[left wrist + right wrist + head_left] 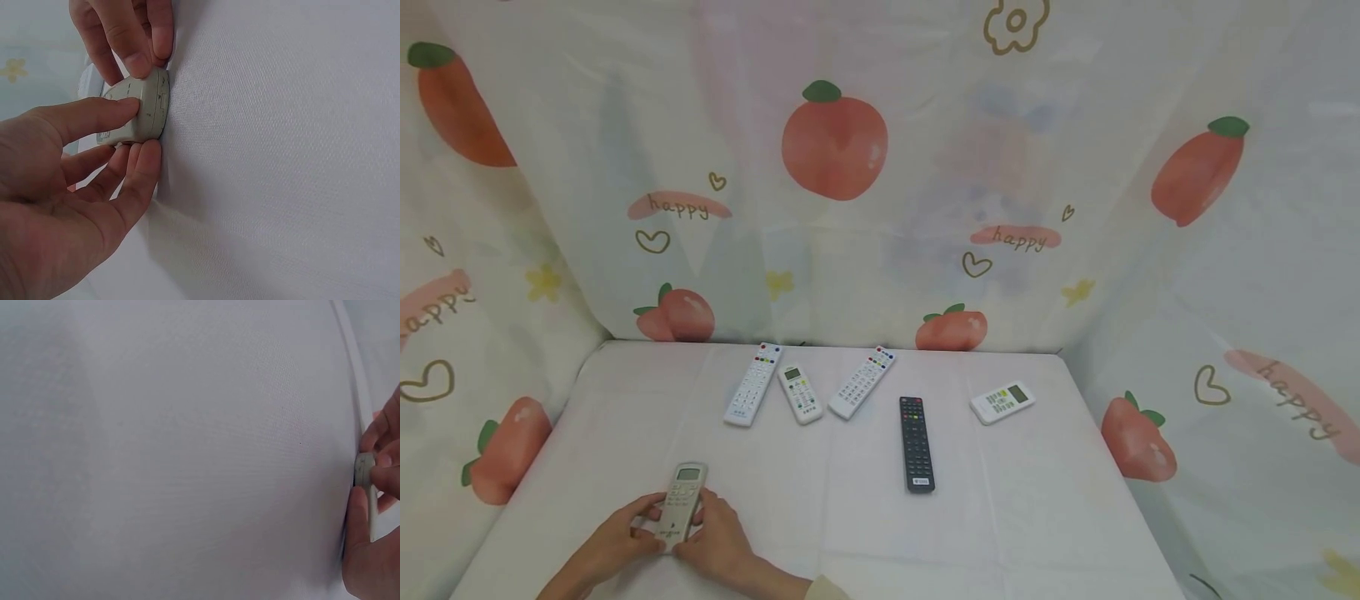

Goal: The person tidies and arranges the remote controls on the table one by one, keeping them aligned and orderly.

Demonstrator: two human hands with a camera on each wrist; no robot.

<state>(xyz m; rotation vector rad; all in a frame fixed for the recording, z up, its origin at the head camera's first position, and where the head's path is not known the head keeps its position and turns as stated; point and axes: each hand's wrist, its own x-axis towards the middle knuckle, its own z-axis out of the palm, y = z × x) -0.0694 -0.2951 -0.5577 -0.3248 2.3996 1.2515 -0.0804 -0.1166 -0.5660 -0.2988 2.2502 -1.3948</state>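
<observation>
A beige-grey remote control (682,497) with a small screen lies at the near left of the white table, its screen end pointing away. My left hand (616,540) grips its left side, thumb near the lower end and fingers along the edge. From the right, my right hand (721,537) holds the opposite side, its thumb also by the lower end. In the left wrist view, the remote's end (152,106) sits low against the cloth between both hands. Only a small part of the remote (363,469) shows at the edge of the right wrist view.
Toward the back lie a long white remote (753,385), a short white one (801,395) and another long white one (862,382). A black remote (917,446) lies right of centre, with a small white remote (1003,402) farther right. Fruit-patterned curtains (880,275) enclose the table.
</observation>
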